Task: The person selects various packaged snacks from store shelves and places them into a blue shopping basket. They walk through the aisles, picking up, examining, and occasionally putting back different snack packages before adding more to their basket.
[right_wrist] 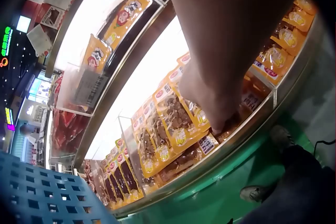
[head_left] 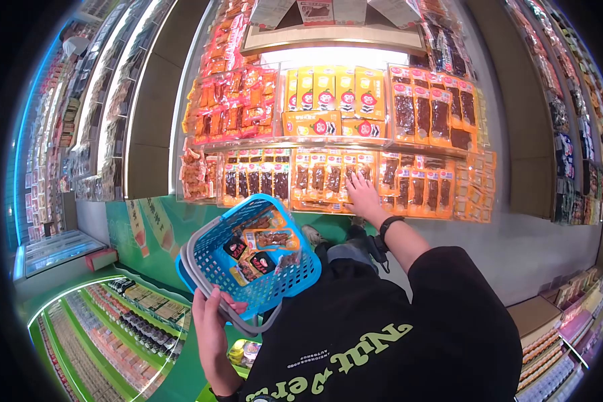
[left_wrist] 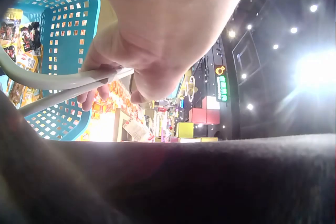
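Note:
A blue basket (head_left: 285,281) with snack packs (head_left: 273,239) inside hangs by its grey handles (head_left: 204,285). The left hand (head_left: 216,315) grips these handles, and in the left wrist view its fingers (left_wrist: 104,91) curl round them. Over the lower shelf, the right hand (head_left: 364,195) reaches into orange packs (head_left: 333,177) and touches them. In the right wrist view the right hand (right_wrist: 210,98) is among the packs (right_wrist: 169,116), its fingertips partly hidden, so a grip on any pack cannot be made out.
Yellow boxes (head_left: 325,90) and red packs (head_left: 238,100) fill the upper shelf. A clear ledge (right_wrist: 236,136) edges the lower shelf. More stocked shelves stand left and right, with a green-lit display (head_left: 114,328) at the lower left. Green floor (right_wrist: 210,192) lies below.

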A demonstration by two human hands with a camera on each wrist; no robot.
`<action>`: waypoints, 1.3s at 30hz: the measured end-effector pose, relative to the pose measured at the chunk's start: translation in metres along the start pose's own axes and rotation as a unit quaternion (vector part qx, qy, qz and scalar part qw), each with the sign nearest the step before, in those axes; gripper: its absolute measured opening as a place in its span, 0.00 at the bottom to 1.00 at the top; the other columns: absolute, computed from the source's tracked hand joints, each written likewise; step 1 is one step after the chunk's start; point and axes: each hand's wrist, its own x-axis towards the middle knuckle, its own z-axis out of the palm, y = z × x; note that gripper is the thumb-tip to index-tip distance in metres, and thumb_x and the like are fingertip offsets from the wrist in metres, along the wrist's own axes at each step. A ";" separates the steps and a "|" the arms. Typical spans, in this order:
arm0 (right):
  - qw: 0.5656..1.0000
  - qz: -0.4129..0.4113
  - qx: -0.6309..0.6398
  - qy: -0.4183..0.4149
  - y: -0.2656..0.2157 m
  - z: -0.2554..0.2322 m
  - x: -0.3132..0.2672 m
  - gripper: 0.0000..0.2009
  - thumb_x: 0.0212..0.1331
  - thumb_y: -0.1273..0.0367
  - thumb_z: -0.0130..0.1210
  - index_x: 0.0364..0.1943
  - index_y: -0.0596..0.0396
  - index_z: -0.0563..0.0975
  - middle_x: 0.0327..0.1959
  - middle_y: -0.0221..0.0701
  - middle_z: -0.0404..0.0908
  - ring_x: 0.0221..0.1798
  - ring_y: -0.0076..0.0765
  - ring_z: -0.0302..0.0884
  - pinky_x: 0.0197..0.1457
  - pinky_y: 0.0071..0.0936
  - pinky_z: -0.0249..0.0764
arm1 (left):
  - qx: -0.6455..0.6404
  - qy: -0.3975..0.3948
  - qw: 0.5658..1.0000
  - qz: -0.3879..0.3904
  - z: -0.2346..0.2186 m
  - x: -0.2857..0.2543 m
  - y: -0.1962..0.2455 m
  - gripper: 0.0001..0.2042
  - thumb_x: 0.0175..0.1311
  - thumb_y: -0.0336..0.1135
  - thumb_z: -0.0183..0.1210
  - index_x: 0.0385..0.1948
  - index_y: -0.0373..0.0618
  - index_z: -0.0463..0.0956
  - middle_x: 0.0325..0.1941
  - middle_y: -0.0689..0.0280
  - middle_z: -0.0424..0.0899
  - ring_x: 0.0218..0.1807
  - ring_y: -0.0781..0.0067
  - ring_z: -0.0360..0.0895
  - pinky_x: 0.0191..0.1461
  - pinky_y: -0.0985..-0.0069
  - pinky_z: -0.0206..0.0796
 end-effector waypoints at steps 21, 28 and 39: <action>0.861 -0.383 0.290 0.169 -0.169 -0.211 -0.067 0.06 0.54 0.68 0.55 0.27 0.57 0.75 0.24 0.34 0.75 0.31 0.41 0.75 0.34 0.35 0.71 | -0.095 -0.152 0.984 0.020 -0.011 0.020 -0.007 0.13 0.67 0.41 0.47 0.41 0.40 0.62 0.30 0.63 0.74 0.32 0.63 0.81 0.34 0.72 0.75; 0.958 -0.225 -0.082 -0.155 -0.248 -0.104 0.005 0.15 0.49 0.70 0.57 0.43 0.55 0.75 0.39 0.35 0.81 0.46 0.45 0.77 0.43 0.39 0.75 | -0.073 -0.167 0.982 0.042 -0.044 0.016 -0.021 0.19 0.66 0.46 0.46 0.46 0.39 0.60 0.30 0.61 0.74 0.34 0.59 0.81 0.33 0.68 0.75; 0.957 -0.239 0.051 -0.157 -0.291 -0.058 -0.002 0.10 0.47 0.66 0.59 0.35 0.53 0.80 0.43 0.40 0.80 0.47 0.45 0.78 0.43 0.41 0.76 | -0.111 -0.147 0.982 0.043 -0.088 0.027 -0.039 0.15 0.67 0.41 0.47 0.44 0.39 0.61 0.30 0.60 0.74 0.31 0.61 0.81 0.37 0.68 0.77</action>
